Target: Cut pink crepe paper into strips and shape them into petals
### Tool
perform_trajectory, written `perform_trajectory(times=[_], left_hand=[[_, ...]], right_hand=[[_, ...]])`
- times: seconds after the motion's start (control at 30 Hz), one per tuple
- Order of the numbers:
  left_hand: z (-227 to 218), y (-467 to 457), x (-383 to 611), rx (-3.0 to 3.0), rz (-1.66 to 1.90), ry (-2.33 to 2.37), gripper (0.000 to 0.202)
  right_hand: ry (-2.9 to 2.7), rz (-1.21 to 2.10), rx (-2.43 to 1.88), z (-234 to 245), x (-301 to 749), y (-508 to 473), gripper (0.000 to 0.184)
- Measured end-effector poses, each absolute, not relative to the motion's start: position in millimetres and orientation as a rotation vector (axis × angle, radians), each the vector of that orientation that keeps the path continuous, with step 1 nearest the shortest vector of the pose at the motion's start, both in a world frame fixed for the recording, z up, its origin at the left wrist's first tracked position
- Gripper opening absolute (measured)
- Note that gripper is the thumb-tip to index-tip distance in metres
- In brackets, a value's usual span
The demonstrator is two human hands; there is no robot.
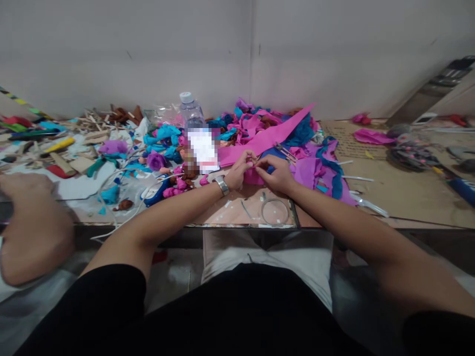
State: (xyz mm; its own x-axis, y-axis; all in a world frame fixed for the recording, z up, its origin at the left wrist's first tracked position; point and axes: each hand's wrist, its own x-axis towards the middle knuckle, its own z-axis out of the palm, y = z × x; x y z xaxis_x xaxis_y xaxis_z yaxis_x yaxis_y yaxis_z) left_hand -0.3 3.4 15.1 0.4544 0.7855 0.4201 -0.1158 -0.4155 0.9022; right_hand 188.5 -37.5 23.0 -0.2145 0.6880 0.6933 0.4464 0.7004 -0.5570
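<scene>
Nearest to us are the black shirt (237, 311) and pale trousers (267, 257), below the table edge; at the left, another person's bare arm (35, 227) reaches in, blurred. Just past the edge of the table (218, 215) we see a thin clear ring (262, 212) lying flat, and left of it pink paper buds (178, 187) beside a blue and white object (154, 193). Beyond the ring, the left hand (239, 171), with a silver watch (221, 185) at its wrist, meets the right hand (276, 173); their bent fingers come together tip to tip at the near end of a pink paper strip (270, 136). We cannot tell whether they pinch the strip or something small over it. The strip slants up and away to the right, over heaped paper, with pliers (285, 152) just beside it and purple paper (308, 170) to the right of the hands. Left of the strip a phone (202, 148) leans before a clear bottle (192, 110); wooden pieces (92, 138) lie farther left, a pale wall (185, 49) behind everything.
</scene>
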Motion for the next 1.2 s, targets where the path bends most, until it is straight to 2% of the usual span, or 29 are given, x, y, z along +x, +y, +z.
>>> perform_trajectory(times=[0.1,0.23,0.43,0.6,0.8,0.97,1.1,1.2], left_hand=[[13.8,3.5,0.8,1.747,1.147,0.552,0.024],[5.9,3.4,2.3,1.746,1.107,0.511,0.039],[-5.0,2.7,2.1,1.863,1.141,0.471,0.050],[-5.2,1.5,-0.7,1.958,1.173,0.546,0.061],[-1.9,1.4,0.3,1.978,1.137,0.520,0.054],[14.5,5.2,3.7,2.137,1.084,0.608,0.052],[27.5,9.3,2.2,2.152,1.014,0.723,0.041],[28.7,11.4,-4.4,2.124,0.971,0.742,0.048]], right_hand=[[-1.831,0.320,-0.898,23.3,187.2,-38.9,0.007],[-1.812,0.353,-0.899,22.1,187.4,-38.8,0.005],[-1.958,0.295,-0.766,18.5,191.0,-35.5,0.036],[-2.017,0.285,-0.763,18.9,189.5,-35.5,0.038],[-1.983,0.293,-0.814,20.7,190.7,-34.5,0.030],[-1.912,0.236,-0.836,19.4,193.4,-30.1,0.034],[-1.909,0.198,-0.854,18.7,196.3,-27.0,0.033],[-1.898,0.200,-0.891,20.0,197.4,-27.1,0.025]])
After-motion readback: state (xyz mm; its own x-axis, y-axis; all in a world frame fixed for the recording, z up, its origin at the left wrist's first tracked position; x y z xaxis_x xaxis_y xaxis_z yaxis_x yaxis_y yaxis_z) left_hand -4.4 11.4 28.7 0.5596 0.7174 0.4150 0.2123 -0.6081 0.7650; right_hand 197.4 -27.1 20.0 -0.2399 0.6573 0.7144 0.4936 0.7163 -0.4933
